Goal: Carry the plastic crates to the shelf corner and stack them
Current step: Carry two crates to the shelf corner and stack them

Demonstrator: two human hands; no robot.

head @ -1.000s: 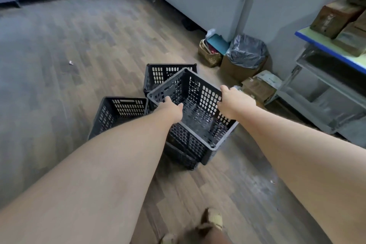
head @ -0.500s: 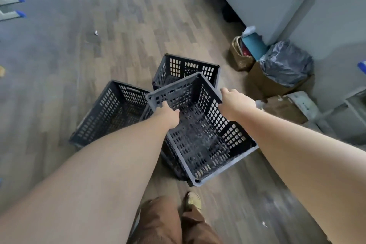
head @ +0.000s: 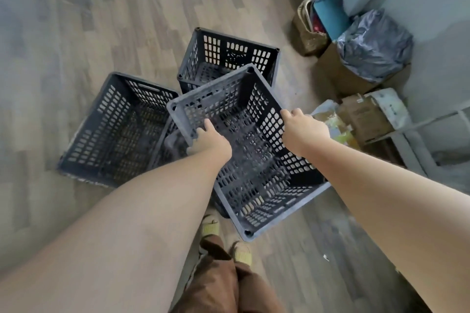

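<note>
I hold a dark grey perforated plastic crate (head: 250, 160) by its two long rims, raised above the floor. My left hand (head: 212, 141) grips the left rim and my right hand (head: 301, 128) grips the right rim. Another crate's edge (head: 169, 145) shows beneath it on the left. A second crate (head: 117, 129) stands on the wooden floor to the left. A third crate (head: 229, 56) stands beyond, its near corner hidden behind the held one.
At the right by the wall stand a box lined with a grey bag (head: 373, 46), a woven basket (head: 309, 33), flattened cardboard (head: 366, 117) and a metal shelf frame (head: 417, 150). My feet in sandals (head: 240, 253) are below the held crate. Open wooden floor (head: 101, 20) lies left.
The view has tilted down and closer over the crates. The held crate has come nearer to me and spreads wider in view; both hands keep their grip on its rims.
</note>
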